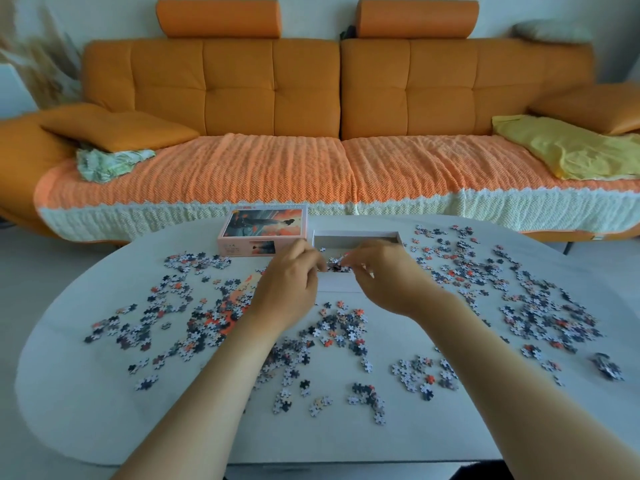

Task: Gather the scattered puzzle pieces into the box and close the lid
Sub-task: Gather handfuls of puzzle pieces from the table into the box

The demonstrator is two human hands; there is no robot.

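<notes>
Pinching small clump of grey-orange cardboard puzzle pieces (pixel 335 264): left hand (pixel 291 271) and right hand (pixel 384 275), fingers curled, over open white cardboard box (pixel 356 236). Risk: clump sheds outside box wall; forearms sweep scattered pieces (pixel 540 306) off edge. Pink picture-printed lid (pixel 263 230) just left of box. Pale oval bench (pixel 104 410); orange sofa (pixel 242 98) behind.

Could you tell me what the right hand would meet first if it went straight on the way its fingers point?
The right hand points leftward over the open white cardboard box; it would first meet the small clump of puzzle pieces just ahead, then probably the left hand.
</notes>
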